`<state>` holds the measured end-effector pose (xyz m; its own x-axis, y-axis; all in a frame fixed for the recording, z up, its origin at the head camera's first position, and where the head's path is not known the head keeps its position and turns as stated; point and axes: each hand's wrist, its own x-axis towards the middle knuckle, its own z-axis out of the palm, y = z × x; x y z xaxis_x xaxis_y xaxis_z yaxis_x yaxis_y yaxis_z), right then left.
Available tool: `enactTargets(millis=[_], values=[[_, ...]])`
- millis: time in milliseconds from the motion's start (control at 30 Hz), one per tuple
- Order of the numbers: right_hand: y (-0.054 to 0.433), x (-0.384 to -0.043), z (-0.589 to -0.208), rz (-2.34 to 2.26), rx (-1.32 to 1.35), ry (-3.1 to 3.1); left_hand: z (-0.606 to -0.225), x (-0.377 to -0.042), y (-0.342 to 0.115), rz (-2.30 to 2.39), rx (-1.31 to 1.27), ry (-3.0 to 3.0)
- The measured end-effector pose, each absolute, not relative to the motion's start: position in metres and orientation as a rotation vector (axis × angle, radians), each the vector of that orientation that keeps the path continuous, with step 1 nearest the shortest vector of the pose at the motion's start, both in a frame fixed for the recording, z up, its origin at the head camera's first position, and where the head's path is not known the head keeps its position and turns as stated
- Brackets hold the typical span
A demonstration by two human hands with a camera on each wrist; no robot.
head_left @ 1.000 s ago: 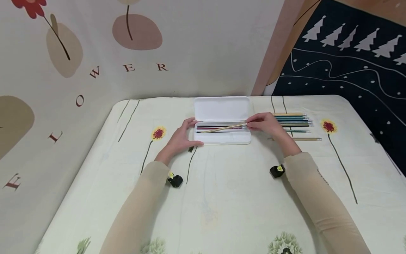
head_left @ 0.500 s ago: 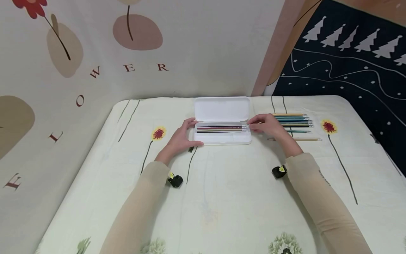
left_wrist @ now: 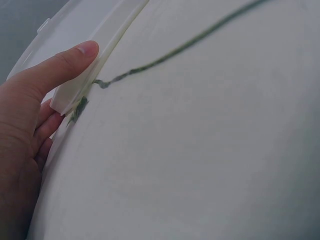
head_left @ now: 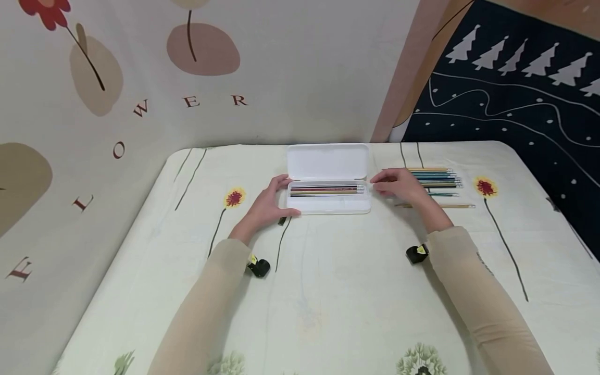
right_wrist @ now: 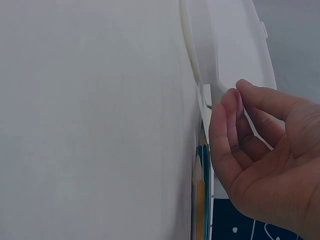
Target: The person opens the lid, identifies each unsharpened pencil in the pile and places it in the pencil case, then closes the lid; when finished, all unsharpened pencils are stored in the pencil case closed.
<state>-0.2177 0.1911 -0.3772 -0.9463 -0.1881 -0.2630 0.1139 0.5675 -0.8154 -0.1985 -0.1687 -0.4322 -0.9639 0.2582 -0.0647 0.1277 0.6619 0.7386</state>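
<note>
Currently my left hand [head_left: 266, 205] grips the left end of the white case [head_left: 335, 209], thumb along the near rim and fingers round the end wall. Likely reason: so light a box would slide on the cloth [head_left: 328, 297] if not braced.

Lid [head_left: 328, 161] folded back on the far side, which leaves the tray reachable from above. Several pencils [head_left: 325, 191] lie lengthwise in the tray, close together toward the back, eraser ends to the right; lying parallel probably lets them sit flat. Exact count too small to tell.

My right hand [head_left: 400, 186] is released: fingers loosely bent, thumb near the fingertips, nothing between them. It hovers just beside the right end of the case; whether a fingertip touches the rim I cannot tell.

Under and beyond that hand, a row of pencils [head_left: 438, 178] rests on the cloth, tips toward the case, presumably for easy pinching. Nearer me, apart from the row, lie a green pencil [head_left: 444, 195] and a yellowish pencil [head_left: 452, 206].
</note>
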Motion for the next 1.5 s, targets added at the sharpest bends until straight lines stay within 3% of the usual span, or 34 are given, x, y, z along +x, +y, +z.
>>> enactTargets(millis=[1500], values=[[0.269,-0.209,-0.376,-1.618,0.124,2.473,-0.430,-0.197,-0.168,1.192,0.306,2.705]])
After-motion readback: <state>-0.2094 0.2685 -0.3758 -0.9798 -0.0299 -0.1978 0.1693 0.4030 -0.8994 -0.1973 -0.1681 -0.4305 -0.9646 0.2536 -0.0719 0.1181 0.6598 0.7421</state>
